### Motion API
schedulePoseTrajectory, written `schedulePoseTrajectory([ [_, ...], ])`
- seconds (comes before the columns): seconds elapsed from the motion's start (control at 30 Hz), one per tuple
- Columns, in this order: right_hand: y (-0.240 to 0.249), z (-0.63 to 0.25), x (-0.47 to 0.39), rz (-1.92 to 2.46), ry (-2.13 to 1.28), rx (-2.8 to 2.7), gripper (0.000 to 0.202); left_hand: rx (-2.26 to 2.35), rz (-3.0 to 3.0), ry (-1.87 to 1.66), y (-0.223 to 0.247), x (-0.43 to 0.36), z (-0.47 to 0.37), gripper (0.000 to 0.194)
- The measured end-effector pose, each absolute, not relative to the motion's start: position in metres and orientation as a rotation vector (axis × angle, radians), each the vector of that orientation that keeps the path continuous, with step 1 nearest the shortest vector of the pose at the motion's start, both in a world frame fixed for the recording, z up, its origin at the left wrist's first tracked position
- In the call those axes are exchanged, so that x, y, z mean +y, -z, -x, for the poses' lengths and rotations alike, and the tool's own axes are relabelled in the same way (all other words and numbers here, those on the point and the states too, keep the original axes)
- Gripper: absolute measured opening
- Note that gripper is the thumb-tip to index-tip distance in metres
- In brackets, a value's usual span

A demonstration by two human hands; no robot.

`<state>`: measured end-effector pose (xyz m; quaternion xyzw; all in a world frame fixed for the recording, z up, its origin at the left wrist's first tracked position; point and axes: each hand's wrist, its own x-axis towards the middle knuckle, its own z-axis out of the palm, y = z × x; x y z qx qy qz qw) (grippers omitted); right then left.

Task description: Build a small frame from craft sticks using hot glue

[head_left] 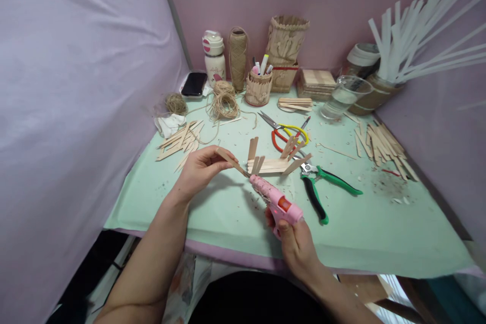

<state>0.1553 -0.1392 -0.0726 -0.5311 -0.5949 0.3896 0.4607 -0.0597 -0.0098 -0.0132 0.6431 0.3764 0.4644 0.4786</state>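
Observation:
My left hand (203, 168) pinches a flat wooden stick (231, 160) that slants down to the right. My right hand (294, 240) is wrapped round the handle of a pink glue gun (271, 195). The gun's nozzle is at the lower end of the stick; whether they touch is too small to tell. Just behind the nozzle lies a small wooden stick piece (269, 166), a flat base with several short sticks standing up or leaning outward at both ends.
Green-handled pliers (319, 177) and scissors (279, 126) lie right of and behind the piece. Loose sticks lie left (180, 142) and right (383, 149). A water cup (341, 98), twine (224, 104), a pen holder (258, 88) and a bottle (214, 63) stand farther back.

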Motion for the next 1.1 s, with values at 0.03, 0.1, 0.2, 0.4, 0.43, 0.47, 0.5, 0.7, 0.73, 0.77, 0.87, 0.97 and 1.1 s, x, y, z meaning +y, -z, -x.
schedulePoseTrajectory([
  [0.03, 0.0726, -0.1552, -0.1392, 1.307, -0.953, -1.467, 0.059, 0.923, -1.57, -1.134, 0.0132, -0.01, 0.0598, 0.004],
  [0.1, 0.0724, -0.1551, -0.139, 1.308, -0.944, -1.471, 0.06, 0.927, -1.575, -1.134, 0.0132, -0.0103, 0.0601, 0.004],
  [0.2, 0.0719, -0.155, -0.1386, 1.31, -0.947, -1.472, 0.06, 0.926, -1.58, -1.132, 0.0136, -0.0104, 0.0602, 0.003],
  [0.4, 0.0717, -0.1557, -0.1384, 1.32, -0.962, -1.469, 0.061, 0.92, -1.584, -1.123, 0.0141, -0.0098, 0.0599, 0.004],
  [0.43, 0.0719, -0.1559, -0.1386, 1.324, -0.961, -1.469, 0.062, 0.923, -1.583, -1.123, 0.014, -0.0097, 0.0598, 0.004],
  [0.47, 0.0722, -0.156, -0.1388, 1.325, -0.96, -1.468, 0.062, 0.926, -1.581, -1.125, 0.0139, -0.0095, 0.0597, 0.004],
  [0.5, 0.0725, -0.156, -0.139, 1.324, -0.96, -1.468, 0.061, 0.926, -1.58, -1.126, 0.0138, -0.0094, 0.0595, 0.003],
  [0.7, 0.0725, -0.1559, -0.1397, 1.316, -0.951, -1.469, 0.06, 0.922, -1.58, -1.132, 0.013, -0.0096, 0.0589, 0.003],
  [0.73, 0.0723, -0.1558, -0.1398, 1.316, -0.95, -1.467, 0.06, 0.919, -1.581, -1.131, 0.013, -0.0097, 0.059, 0.003],
  [0.77, 0.0722, -0.1559, -0.14, 1.318, -0.951, -1.466, 0.06, 0.917, -1.582, -1.13, 0.0131, -0.0098, 0.0591, 0.003],
  [0.87, 0.0717, -0.1558, -0.1399, 1.326, -0.961, -1.463, 0.06, 0.916, -1.586, -1.129, 0.0132, -0.01, 0.0598, 0.003],
  [0.97, 0.0716, -0.1554, -0.1392, 1.331, -0.967, -1.458, 0.062, 0.921, -1.588, -1.125, 0.0129, -0.0099, 0.0601, 0.003],
  [1.1, 0.0719, -0.1553, -0.1388, 1.33, -0.977, -1.455, 0.062, 0.94, -1.584, -1.111, 0.0122, -0.0101, 0.0597, 0.006],
])
